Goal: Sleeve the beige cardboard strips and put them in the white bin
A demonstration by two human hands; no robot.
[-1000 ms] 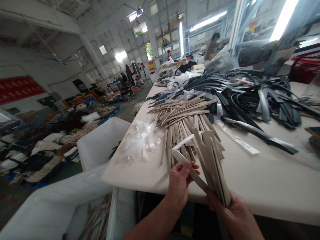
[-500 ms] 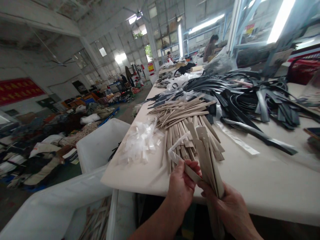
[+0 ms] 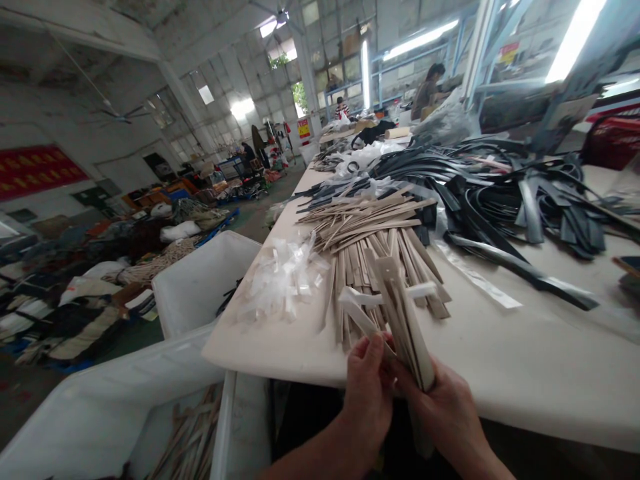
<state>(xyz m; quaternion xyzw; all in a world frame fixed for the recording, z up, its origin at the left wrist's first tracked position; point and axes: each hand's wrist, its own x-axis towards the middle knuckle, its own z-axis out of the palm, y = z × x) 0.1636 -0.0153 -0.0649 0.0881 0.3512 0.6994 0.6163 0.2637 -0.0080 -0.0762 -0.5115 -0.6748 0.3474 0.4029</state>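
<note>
Where the cream-white table [image 3: 525, 360] ends nearest the viewer, the right hand [image 3: 447, 403] is closed around one bundle of flat, beige strips [image 3: 406, 323] (overlapping, hence uncountable), which rises from its grip, tilted left. Just beside it, the left hand [image 3: 369, 380] pinches one narrow, white-filmed strip [image 3: 359, 315], which bends above that hand. Beyond both hands lie one heap of loose beige strips [image 3: 367, 217] and, to its left, one pile of translucent film scraps [image 3: 287, 277]; farther, one tangle of glossy black bands [image 3: 473, 207].
</note>
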